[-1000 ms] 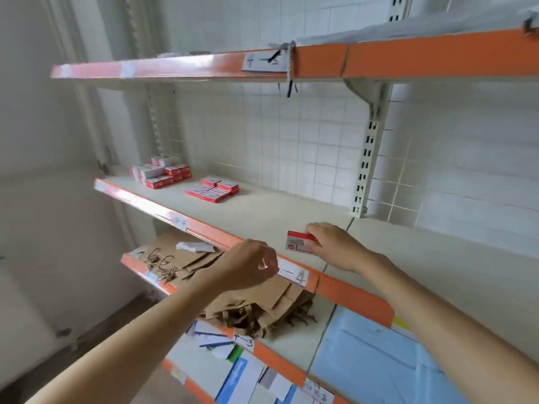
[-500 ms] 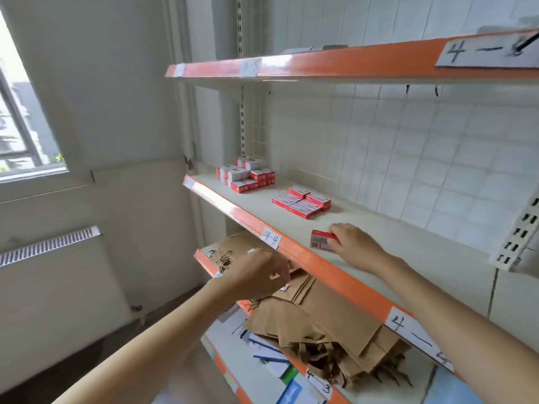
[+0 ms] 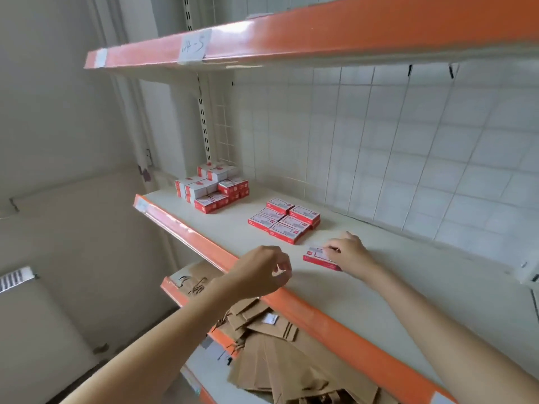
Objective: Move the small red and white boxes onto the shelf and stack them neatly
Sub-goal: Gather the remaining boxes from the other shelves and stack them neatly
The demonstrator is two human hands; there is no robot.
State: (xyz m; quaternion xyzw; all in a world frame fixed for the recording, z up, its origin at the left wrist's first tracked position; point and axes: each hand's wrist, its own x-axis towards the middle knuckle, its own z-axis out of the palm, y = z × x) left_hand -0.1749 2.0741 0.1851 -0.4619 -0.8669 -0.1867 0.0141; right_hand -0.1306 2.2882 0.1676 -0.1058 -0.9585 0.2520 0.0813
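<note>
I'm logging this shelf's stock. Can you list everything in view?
flat group of boxes: six visible on top, red and white, mid shelf
stacked boxes: count unclear, red and white, shelf's left end
single box: one, red and white, near front
shelf: cream, orange edge
paper bags: brown, shelf below
right hand: grip on the single box
left hand: curled, by shelf edge, contents unclear

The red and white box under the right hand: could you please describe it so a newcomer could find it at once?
Find the middle shelf with the orange front edge. Two groups of boxes sit on it: a tall stack at the far left end and a flat block nearer the middle. The single box lies alone beside that block, under the right hand's fingers.
</note>
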